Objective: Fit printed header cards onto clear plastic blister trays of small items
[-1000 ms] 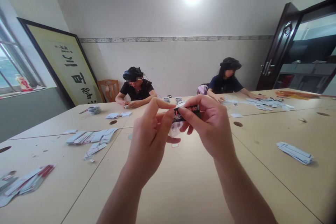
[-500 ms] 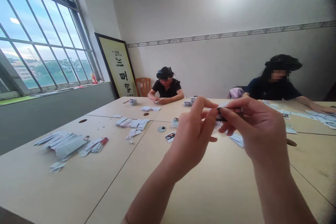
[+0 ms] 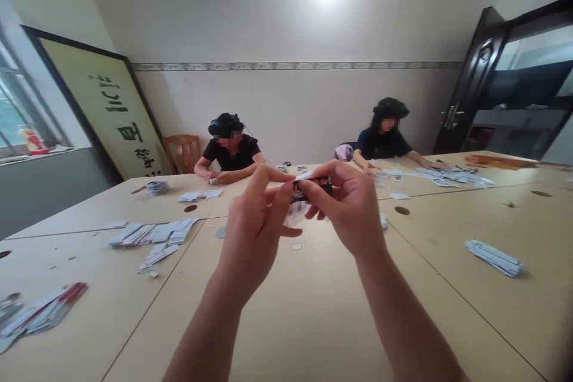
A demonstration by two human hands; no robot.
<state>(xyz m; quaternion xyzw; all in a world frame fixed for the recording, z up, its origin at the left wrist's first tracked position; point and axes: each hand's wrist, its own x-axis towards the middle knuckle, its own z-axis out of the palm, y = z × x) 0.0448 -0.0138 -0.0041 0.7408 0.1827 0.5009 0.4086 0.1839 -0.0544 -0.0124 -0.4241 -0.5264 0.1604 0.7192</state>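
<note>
Both hands are raised above the table (image 3: 295, 322) in the middle of the head view. Between them is a small dark printed card (image 3: 321, 185) with reddish and light marks. My left hand (image 3: 257, 221) pinches its left end between thumb and fingers. At the other end, my right hand (image 3: 351, 206) grips it, thumb lying across the front. Just below the card hangs a clear, crinkled piece of plastic (image 3: 296, 213); my fingers partly hide it, so I cannot tell how it joins the card. A small white label (image 3: 296, 246) lies on the table beneath.
Fanned paper packets (image 3: 154, 233) lie at left, with another bundle (image 3: 49, 313) nearer. A packet stack (image 3: 495, 258) is at right. Across the table sit two people, one by a round stack (image 3: 156, 187), the other by spread packets (image 3: 452, 176). Cable holes (image 3: 401, 210) pierce the tabletop.
My view has turned to the right, bringing the door and the right-hand packet stack into sight. Both hands keep their hold on the card, with little change in finger position.
</note>
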